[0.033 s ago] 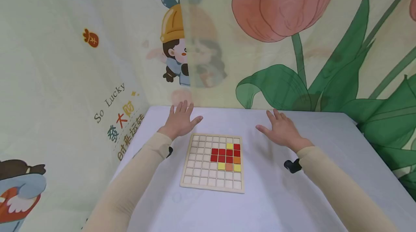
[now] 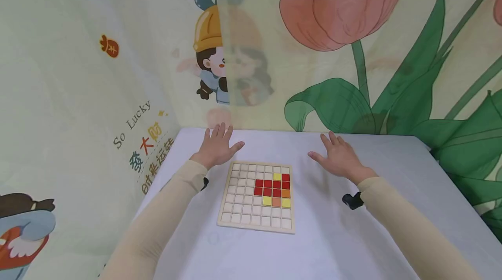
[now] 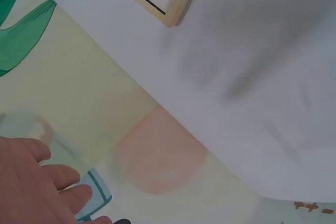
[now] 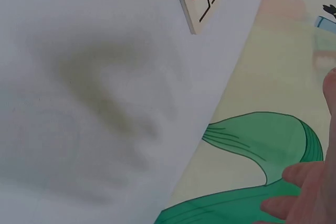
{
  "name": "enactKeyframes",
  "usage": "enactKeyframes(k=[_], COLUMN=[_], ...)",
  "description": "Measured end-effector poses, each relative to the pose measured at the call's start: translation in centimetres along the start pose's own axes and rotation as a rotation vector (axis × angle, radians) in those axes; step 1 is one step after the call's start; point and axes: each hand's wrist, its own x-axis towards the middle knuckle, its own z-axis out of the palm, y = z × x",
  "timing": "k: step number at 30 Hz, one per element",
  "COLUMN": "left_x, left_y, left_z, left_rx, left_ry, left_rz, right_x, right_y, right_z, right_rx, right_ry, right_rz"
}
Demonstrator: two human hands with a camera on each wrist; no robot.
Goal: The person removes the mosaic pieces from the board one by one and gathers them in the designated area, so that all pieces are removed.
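Note:
A square wooden grid board point(image 2: 246, 199) lies on the white table. Red tiles point(image 2: 268, 183) form a block at its right side, with several yellow tiles point(image 2: 267, 200) and orange tiles point(image 2: 286, 193) around them; the other cells are pale. Beyond the board's far left corner, my left hand point(image 2: 215, 148) hovers palm down, fingers straight and thumb spread toward the right. My right hand point(image 2: 342, 156) is held in the air to the right of the board, its fingers extended and thumb pointing left. Neither hand holds anything. In the right wrist view, one board corner point(image 4: 194, 27) shows near the top.
The white table point(image 2: 313, 245) reaches back to a printed cloth backdrop point(image 2: 251, 118) with a large tulip and cartoon figures. Another printed cloth point(image 2: 78, 118) hangs along the left side. Dark wrist devices point(image 2: 353, 201) sit below both wrists. Soft hand shadows fall on the tabletop.

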Motion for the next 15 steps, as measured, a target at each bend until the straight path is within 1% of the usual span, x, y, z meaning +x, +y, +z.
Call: enactKeyframes(k=[5, 7, 12, 15], left_x=[0.4, 0.4, -0.4, -0.9], left_y=[0.4, 0.5, 0.1, -0.1], left_z=[1.0, 1.2, 0.0, -0.6], left_rx=[0.004, 0.007, 0.024, 0.033], left_ry=[0.013, 0.026, 0.062, 0.069], left_rz=[0.03, 0.033, 0.002, 0.002], right_x=[-0.9, -1.1, -0.6, -0.3], right_y=[0.2, 0.1, -1.2, -2.0], right_z=[-0.2, -0.3, -0.3, -0.1], right_rx=[-0.009, -0.011, -0.02, -0.049], right_ry=[-0.025, -0.017, 0.045, 0.084], right_rz=[0.029, 0.033, 0.009, 0.006])
